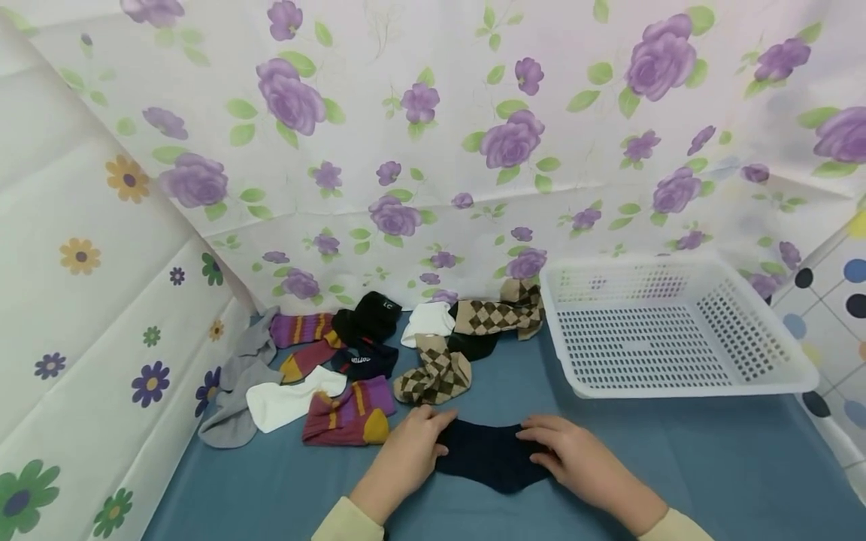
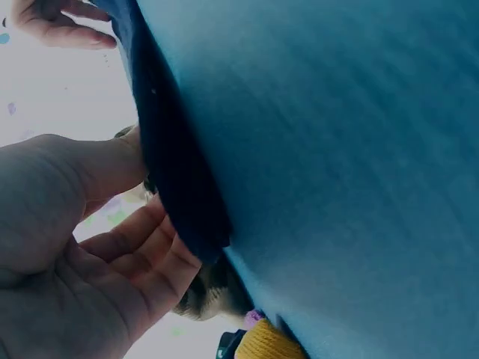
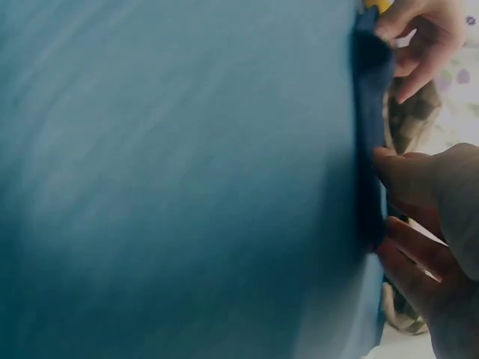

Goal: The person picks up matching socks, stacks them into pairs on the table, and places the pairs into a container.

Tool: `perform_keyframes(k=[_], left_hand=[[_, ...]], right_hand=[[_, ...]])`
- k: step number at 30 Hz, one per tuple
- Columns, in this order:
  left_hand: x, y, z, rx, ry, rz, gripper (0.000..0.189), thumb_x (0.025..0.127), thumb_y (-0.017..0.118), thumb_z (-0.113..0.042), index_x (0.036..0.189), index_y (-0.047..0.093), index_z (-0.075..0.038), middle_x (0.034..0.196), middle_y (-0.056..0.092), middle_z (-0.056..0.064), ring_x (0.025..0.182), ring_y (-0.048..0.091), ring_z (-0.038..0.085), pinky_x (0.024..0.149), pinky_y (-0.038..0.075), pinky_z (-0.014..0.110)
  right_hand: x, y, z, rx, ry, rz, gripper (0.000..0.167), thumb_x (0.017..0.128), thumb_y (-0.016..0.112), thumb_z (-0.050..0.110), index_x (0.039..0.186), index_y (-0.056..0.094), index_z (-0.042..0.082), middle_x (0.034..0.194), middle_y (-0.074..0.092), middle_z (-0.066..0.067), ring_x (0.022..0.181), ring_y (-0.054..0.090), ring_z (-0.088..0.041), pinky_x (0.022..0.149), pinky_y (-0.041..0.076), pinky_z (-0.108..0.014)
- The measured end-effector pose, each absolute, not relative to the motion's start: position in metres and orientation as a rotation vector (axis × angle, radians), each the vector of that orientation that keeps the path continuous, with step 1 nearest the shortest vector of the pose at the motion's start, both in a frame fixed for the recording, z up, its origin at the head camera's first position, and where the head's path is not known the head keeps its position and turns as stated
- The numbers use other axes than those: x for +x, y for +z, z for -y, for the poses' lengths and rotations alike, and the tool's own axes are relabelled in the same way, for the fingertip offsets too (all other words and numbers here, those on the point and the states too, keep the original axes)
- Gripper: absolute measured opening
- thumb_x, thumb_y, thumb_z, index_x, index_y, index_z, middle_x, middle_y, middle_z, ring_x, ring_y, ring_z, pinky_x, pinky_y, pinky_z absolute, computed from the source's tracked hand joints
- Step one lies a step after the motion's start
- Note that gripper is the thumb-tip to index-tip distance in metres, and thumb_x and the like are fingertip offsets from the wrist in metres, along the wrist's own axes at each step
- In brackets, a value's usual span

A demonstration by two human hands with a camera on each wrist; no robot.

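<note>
A dark navy sock point(image 1: 492, 454) lies spread sideways on the blue cloth, near the front of the table. At its left end my left hand point(image 1: 414, 445) holds the edge between thumb and fingers; the left wrist view shows the thumb against the navy fabric point(image 2: 176, 164) and the other fingers by its end. My right hand point(image 1: 575, 460) holds the opposite end, with thumb and fingertips on the sock. In the right wrist view the sock point(image 3: 370, 112) is a narrow dark strip between both hands. The fingertips' undersides are partly hidden.
Behind my left hand lie a brown checked sock point(image 1: 436, 376), a purple-and-red striped sock point(image 1: 345, 417), a white sock point(image 1: 291, 402), grey socks point(image 1: 233, 409) and several others. A white perforated basket point(image 1: 690, 391) stands at the back right. Flowered cloth point(image 1: 433, 165) hangs behind.
</note>
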State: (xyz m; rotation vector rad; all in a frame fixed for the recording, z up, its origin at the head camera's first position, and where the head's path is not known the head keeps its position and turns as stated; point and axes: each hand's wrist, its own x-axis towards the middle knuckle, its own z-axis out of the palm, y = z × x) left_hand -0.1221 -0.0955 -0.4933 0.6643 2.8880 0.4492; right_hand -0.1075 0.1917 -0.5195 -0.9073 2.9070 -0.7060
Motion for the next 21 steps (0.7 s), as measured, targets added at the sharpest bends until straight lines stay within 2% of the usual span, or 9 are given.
perform_keyframes(k=[8, 14, 21], left_hand=[[-0.119, -0.498, 0.099, 0.551, 0.496, -2.917, 0.049, 0.082, 0.072, -0.026, 0.128, 0.058, -0.019, 0.113, 0.056, 0.003, 0.1, 0.05, 0.017, 0.087, 0.05, 0.034], [-0.119, -0.498, 0.103, 0.553, 0.501, -2.886, 0.052, 0.08, 0.074, -0.026, 0.129, 0.058, -0.018, 0.109, 0.054, 0.002, 0.094, 0.047, 0.015, 0.082, 0.049, 0.033], [-0.119, -0.497, 0.105, 0.537, 0.484, -2.838, 0.056, 0.079, 0.075, -0.028, 0.131, 0.056, -0.019, 0.112, 0.052, 0.002, 0.095, 0.045, 0.016, 0.085, 0.047, 0.034]], right_hand=[[-0.11, -0.527, -0.197, -0.907, -0.626, -2.842, 0.038, 0.087, 0.065, 0.029, 0.125, 0.06, 0.024, 0.136, 0.052, 0.004, 0.129, 0.048, -0.018, 0.095, 0.048, -0.033], [-0.108, -0.527, -0.204, -0.928, -0.615, -2.813, 0.042, 0.089, 0.063, 0.031, 0.129, 0.057, 0.024, 0.14, 0.049, 0.004, 0.132, 0.044, -0.018, 0.094, 0.048, -0.032], [-0.106, -0.531, -0.208, -0.95, -0.628, -2.794, 0.044, 0.09, 0.061, 0.033, 0.132, 0.054, 0.026, 0.142, 0.046, 0.007, 0.134, 0.041, -0.016, 0.095, 0.048, -0.032]])
